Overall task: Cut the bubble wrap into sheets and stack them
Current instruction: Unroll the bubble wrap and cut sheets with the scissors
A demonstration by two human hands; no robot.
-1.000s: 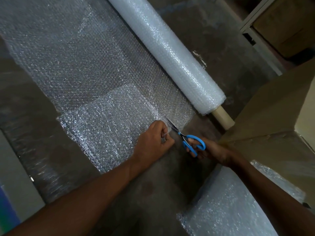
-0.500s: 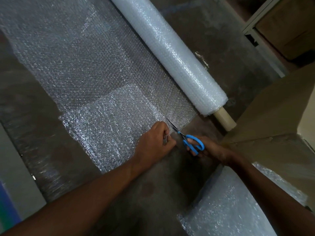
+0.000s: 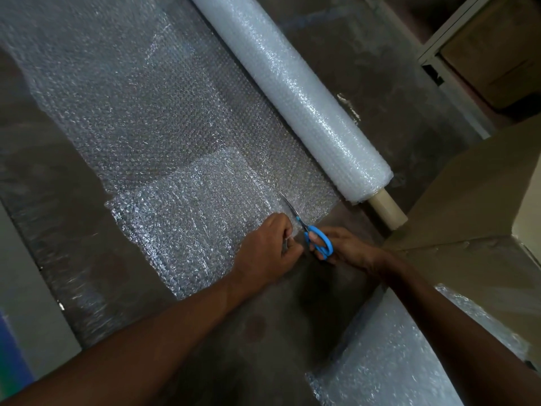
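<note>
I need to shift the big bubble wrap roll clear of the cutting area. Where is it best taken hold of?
Probably by the bare cardboard core that sticks out of the near end of the roll, coming from the side of the cardboard box. It is rigid, while the wrapped part is wide, soft and slippery.

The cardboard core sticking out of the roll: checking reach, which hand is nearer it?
Right. The right hand, holding the scissors, sits just below the cardboard core; the left hand is farther left, pinching the bubble wrap.

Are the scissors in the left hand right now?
No, the blue-handled scissors are held by the right hand, while the left hand pinches the edge of the bubble wrap.
</note>
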